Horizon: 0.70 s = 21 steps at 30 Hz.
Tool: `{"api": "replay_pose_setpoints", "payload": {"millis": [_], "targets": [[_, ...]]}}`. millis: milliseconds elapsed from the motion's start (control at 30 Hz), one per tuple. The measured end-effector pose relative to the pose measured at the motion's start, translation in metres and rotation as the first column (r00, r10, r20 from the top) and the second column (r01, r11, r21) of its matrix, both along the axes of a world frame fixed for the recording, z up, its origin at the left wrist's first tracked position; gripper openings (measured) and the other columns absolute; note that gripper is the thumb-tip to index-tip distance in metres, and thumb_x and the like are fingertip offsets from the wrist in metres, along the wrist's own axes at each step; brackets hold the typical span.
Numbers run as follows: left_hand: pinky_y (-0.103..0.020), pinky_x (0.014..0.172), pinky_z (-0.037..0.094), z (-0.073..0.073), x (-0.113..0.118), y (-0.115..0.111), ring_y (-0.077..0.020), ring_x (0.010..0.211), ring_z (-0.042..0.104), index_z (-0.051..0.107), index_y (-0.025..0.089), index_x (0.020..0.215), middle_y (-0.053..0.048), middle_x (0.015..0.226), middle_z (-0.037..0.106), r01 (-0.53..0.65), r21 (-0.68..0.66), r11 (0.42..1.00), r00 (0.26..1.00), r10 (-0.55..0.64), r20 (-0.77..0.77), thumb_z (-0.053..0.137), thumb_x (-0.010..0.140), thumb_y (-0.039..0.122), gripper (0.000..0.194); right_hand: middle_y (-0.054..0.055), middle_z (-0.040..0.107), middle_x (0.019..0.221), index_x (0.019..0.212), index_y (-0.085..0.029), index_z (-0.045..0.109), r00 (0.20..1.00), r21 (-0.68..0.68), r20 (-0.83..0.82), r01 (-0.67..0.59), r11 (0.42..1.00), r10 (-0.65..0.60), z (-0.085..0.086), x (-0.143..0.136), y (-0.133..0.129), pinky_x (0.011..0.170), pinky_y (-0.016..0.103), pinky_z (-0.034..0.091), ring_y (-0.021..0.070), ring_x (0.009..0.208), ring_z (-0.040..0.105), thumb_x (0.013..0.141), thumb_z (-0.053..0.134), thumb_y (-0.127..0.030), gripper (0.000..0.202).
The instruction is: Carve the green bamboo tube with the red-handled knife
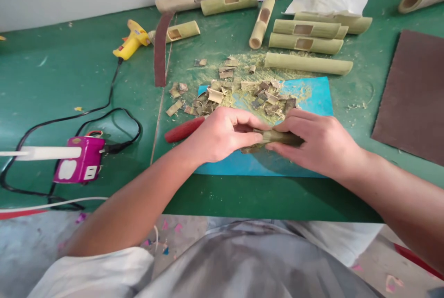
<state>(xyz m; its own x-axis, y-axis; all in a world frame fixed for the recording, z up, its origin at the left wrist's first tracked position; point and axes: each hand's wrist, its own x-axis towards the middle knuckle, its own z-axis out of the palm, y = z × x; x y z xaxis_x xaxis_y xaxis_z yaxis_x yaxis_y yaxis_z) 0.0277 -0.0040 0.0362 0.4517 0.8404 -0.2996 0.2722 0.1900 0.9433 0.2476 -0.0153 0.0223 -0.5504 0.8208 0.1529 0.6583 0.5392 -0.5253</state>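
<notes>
Between my two hands is a short greenish-brown bamboo piece (279, 137), held low over a blue sheet (305, 164). My left hand (227, 133) pinches its left end with thumb and fingers. At the other end, my right hand (314, 139) has its fingers closed round the piece. A tool's red handle (183, 130) sticks out to the left from behind my left hand; its other end is hidden. Just beyond my hands, cut bamboo scraps (215, 96) and pale shavings lie heaped on the sheet.
Bamboo tubes (308, 64), several with square cut-outs, lie at the back of the green table (86, 76). A yellow glue gun (133, 41) and purple power adapter (78, 159) with cords are left. A sandpaper strip (161, 52) stands nearer; a brown sheet (412, 94) lies right.
</notes>
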Motion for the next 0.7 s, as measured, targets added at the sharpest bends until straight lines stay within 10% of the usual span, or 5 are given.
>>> {"api": "replay_pose_setpoints", "payload": {"millis": [233, 433, 700], "targets": [[-0.023, 0.051, 0.043, -0.005, 0.013, -0.007, -0.0110, 0.057, 0.056, 0.072, 0.016, 0.080, 0.001, 0.064, 0.064, -0.176, 0.120, 0.977, 0.984, 0.179, -0.012, 0.080, 0.075, 0.028, 0.016, 0.003, 0.061, 0.076, 0.076, -0.022, 0.063, 0.999, 0.050, 0.038, 0.031, 0.998, -0.033, 0.003, -0.004, 0.001, 0.056, 0.029, 0.042, 0.0157, 0.065, 0.058, 0.088, 0.061, -0.034, 0.017], [-0.026, 0.060, 0.051, -0.002, 0.000, -0.001, -0.0159, 0.069, 0.066, 0.076, 0.015, 0.093, -0.004, 0.077, 0.072, 0.041, -0.004, 0.999, 0.999, -0.041, -0.004, 0.075, 0.079, 0.023, 0.017, 0.003, 0.063, 0.079, 0.075, -0.022, 0.063, 1.000, 0.000, 0.028, 0.003, 1.000, -0.003, 0.001, -0.001, -0.001, 0.058, 0.029, 0.043, 0.0156, 0.067, 0.059, 0.087, 0.064, -0.037, 0.019], [-0.023, 0.054, 0.048, -0.006, 0.009, -0.003, -0.0128, 0.061, 0.062, 0.074, 0.015, 0.091, -0.002, 0.072, 0.070, -0.119, 0.034, 0.992, 0.993, 0.119, -0.008, 0.081, 0.073, 0.028, 0.023, 0.003, 0.062, 0.078, 0.076, -0.021, 0.063, 0.999, 0.035, 0.023, 0.031, 0.999, -0.031, 0.003, -0.004, -0.001, 0.057, 0.028, 0.042, 0.0151, 0.065, 0.059, 0.087, 0.063, -0.035, 0.017]]}}
